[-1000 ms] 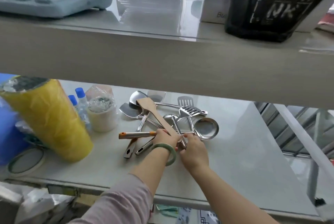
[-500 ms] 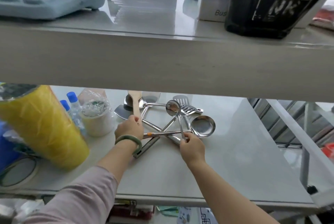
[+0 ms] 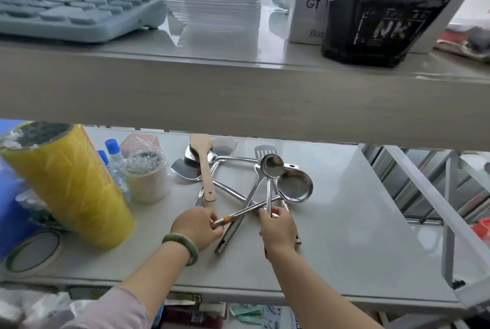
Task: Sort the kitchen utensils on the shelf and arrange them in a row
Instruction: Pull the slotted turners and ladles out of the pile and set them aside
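A tangle of steel utensils lies on the white lower shelf (image 3: 344, 235). A wooden spatula (image 3: 204, 166) lies lengthwise at the left of the pile, its blade toward the back. My left hand (image 3: 197, 226), with a green bangle at the wrist, grips the orange-banded handle of a large steel ladle (image 3: 294, 186). My right hand (image 3: 278, 230) holds the thin handle of a small steel ladle (image 3: 271, 165), whose bowl is raised above the pile. A slotted turner (image 3: 265, 152) and flat steel turners (image 3: 185, 169) lie behind.
A yellow roll (image 3: 66, 182) stands at the left beside small blue-capped bottles (image 3: 112, 153) and a wrapped white cup (image 3: 148, 180). A tape ring (image 3: 31, 251) lies near the front left. The upper shelf carries a calculator (image 3: 74, 5) and a black bottle (image 3: 381, 12).
My left hand let go of the wooden spatula, now lying straight, and came back to grip the large ladle's handle. My right hand kept the small ladle.
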Action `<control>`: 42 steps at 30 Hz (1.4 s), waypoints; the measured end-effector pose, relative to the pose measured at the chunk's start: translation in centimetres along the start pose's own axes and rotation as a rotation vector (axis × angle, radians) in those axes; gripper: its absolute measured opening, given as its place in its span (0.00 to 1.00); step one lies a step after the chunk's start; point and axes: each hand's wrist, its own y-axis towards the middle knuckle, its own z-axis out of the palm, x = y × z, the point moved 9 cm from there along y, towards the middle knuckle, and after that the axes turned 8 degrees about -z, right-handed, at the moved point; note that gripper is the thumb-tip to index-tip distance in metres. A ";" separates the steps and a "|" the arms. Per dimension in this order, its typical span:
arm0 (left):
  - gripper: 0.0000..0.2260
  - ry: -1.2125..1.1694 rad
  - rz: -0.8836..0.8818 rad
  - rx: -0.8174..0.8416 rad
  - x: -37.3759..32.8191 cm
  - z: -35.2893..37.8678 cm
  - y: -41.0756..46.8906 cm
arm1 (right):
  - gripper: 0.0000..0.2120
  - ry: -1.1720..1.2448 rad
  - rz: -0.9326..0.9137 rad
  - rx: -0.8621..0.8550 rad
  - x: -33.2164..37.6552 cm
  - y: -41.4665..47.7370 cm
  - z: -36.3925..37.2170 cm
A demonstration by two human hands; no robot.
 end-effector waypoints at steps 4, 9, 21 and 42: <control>0.10 -0.058 0.002 0.092 -2.2 1.7 -1.9 | 0.11 -0.022 0.010 -0.072 0.0 -0.1 -1.1; 0.05 -0.353 0.015 0.069 -6.4 2.8 -4.4 | 0.09 -0.073 -0.024 -0.122 0.9 0.2 -3.0; 0.09 -0.761 -0.036 0.191 -14.2 6.8 -6.8 | 0.14 0.165 0.040 0.019 1.1 3.0 -6.2; 0.15 -0.402 0.276 0.256 -29.5 14.2 -8.6 | 0.13 -0.625 -0.059 -0.050 -3.6 11.7 -20.0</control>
